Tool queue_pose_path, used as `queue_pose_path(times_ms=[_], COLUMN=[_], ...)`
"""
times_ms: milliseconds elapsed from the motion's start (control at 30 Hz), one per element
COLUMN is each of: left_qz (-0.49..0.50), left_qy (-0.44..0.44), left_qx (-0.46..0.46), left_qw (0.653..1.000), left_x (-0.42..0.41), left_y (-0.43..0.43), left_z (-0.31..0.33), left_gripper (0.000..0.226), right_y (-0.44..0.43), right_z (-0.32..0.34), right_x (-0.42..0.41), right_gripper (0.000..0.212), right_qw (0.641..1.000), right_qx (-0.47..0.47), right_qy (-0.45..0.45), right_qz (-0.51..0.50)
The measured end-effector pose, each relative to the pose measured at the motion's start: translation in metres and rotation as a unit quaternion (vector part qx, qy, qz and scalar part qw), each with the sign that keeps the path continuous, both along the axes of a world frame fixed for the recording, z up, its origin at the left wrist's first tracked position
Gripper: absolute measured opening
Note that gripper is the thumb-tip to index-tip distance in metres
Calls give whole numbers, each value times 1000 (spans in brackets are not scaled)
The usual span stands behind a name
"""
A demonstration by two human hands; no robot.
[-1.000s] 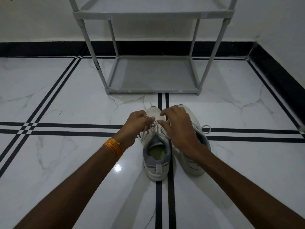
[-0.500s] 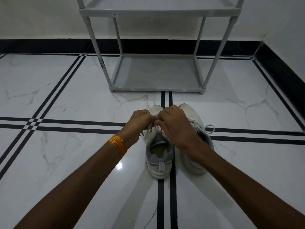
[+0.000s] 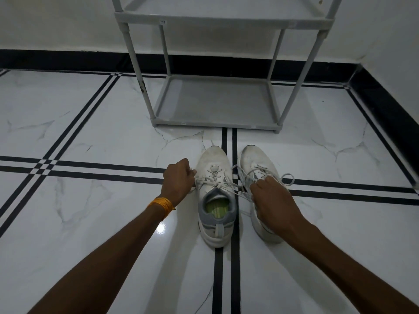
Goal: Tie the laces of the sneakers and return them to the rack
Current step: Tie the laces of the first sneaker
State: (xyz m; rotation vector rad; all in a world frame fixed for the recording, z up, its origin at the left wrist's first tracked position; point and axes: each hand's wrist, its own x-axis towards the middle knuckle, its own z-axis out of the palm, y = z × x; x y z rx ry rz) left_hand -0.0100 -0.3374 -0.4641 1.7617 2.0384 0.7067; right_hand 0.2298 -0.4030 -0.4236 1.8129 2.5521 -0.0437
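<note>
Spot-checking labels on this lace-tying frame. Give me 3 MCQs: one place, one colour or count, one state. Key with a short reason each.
1. Where do the two sneakers stand?
A. on the rack's bottom shelf
B. on the floor in front of the rack
C. on the rack's top shelf

2. What colour is the band on the left wrist?
A. orange
B. blue
C. black

3. What are the hands doing with the left sneaker's laces?
A. pulling the ends apart, one in each hand
B. nothing, both hands rest on the floor
C. both hands lift the sneaker

Key: B, both the left sneaker and right sneaker sit on the floor before the rack. A, the band is orange. A, the left hand and right hand draw the laces sideways.
</note>
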Motion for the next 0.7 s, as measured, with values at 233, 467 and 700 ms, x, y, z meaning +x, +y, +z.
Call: queue_pose_path(times_ms=[233,467,700], left_qz=[24,33,13], left_qy=[-18,-21,-107], left_qx=[-4,-11,-73], left_qw=[1000,999,991], left_x=[-1,-2,-7], left_y=[0,-2,-13], left_z=[-10,-11,-4], left_gripper=[30,29,25], right_y=[3,1,10], right_z=[-3,0,17], right_x=[4,3,1], right_gripper=[28,26,11], right_qw=[1000,1000,978], right_qx=[-12,-18,-97], right_qy=[-4,13,178], right_qz=[8,0,-47])
